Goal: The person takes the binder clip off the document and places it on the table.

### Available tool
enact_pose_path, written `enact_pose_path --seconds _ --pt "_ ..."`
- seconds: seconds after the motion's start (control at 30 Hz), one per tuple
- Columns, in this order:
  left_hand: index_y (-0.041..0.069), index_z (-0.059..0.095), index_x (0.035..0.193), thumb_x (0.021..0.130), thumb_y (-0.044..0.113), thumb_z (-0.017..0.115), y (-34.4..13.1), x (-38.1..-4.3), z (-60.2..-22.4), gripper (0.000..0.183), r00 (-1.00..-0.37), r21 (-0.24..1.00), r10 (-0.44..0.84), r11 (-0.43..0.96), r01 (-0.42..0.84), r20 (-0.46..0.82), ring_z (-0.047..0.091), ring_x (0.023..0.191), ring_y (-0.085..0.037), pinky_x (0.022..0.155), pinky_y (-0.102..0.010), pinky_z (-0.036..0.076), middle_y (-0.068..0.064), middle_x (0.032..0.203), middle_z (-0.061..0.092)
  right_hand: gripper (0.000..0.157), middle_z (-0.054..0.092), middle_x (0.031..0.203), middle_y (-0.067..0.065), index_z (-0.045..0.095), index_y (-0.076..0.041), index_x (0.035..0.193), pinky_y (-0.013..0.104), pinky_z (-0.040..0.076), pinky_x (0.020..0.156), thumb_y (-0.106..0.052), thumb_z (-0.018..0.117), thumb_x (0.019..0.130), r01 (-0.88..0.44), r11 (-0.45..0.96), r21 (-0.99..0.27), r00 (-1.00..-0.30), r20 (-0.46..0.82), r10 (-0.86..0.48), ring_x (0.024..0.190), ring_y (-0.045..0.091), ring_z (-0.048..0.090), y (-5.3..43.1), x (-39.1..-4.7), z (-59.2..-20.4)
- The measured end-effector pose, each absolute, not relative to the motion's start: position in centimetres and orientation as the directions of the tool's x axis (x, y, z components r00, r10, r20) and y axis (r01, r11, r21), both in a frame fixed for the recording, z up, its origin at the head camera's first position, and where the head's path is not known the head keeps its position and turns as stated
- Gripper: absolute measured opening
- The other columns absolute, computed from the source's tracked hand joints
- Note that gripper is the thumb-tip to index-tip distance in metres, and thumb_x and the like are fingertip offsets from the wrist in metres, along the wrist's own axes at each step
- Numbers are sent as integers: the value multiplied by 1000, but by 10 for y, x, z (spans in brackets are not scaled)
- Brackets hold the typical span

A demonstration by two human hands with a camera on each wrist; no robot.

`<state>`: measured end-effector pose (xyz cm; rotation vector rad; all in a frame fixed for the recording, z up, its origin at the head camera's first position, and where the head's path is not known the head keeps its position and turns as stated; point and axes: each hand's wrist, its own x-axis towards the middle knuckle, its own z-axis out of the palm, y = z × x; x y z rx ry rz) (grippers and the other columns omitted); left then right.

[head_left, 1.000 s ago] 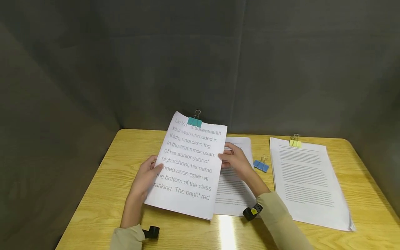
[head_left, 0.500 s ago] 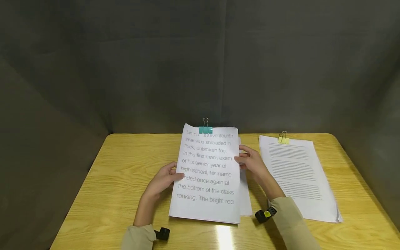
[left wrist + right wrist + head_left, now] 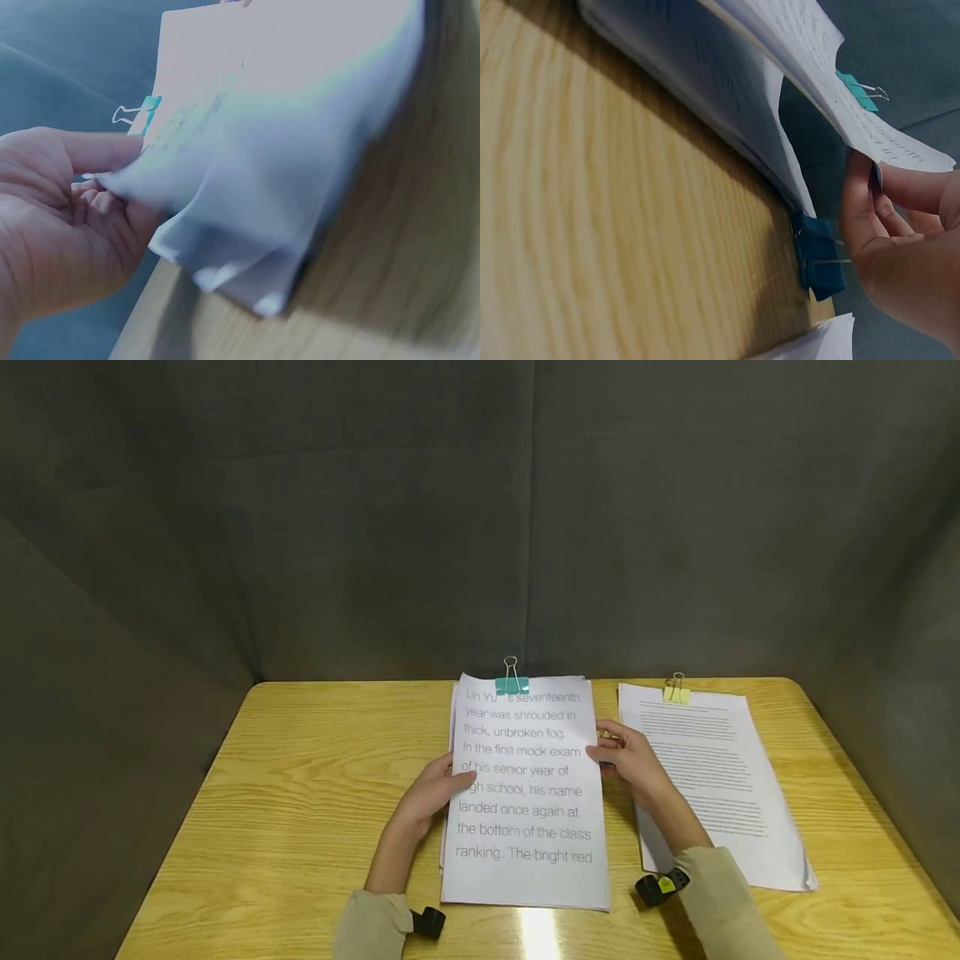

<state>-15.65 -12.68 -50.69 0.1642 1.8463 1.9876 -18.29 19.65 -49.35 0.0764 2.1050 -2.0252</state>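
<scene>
A stack of large-print paper (image 3: 525, 810) with a teal binder clip (image 3: 512, 686) on its top edge is held between both hands. My left hand (image 3: 427, 793) grips its left edge, thumb over the printed face and fingers behind. On the opposite edge, my right hand (image 3: 628, 762) pinches the paper between thumb and fingers. Underneath, a second paper stack (image 3: 705, 97) lies on the table, apart from the held one in the right wrist view. A blue binder clip (image 3: 817, 255) sits beside that lower stack; in the head view the right hand mostly hides it.
To the right lies another paper stack (image 3: 705, 777) with a yellow binder clip (image 3: 677, 695) at its top. The wooden table (image 3: 315, 793) ends at a dark cloth backdrop (image 3: 390, 560), which also rises at both sides.
The held stack has moved right and now covers most of the lower stack. It has also turned from tilted to nearly straight. Both hands have travelled with it, still gripping its edges.
</scene>
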Motion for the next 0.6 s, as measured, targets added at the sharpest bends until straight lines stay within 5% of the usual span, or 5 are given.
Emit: enact_pose_path --seconds 0.23,0.6 --pt "-3 46 151 105 1 47 -117 -157 -511 46 -919 970 348 -88 -227 -184 72 104 -25 88 -33 58 -21 126 68 49 72 100 1 48 12 146 30 58 76 -3 62 101 113 164 -980 -982 -135 -132 87 10 68 206 -185 -482" --pt "3 48 151 106 3 48 -121 -158 -503 46 -924 968 334 -96 -231 -187 73 102 -25 88 -34 58 -18 122 70 47 57 133 31 48 11 146 25 57 84 -13 58 107 -77 342 -937 -991 33 -133 101 7 63 214 -205 -423"
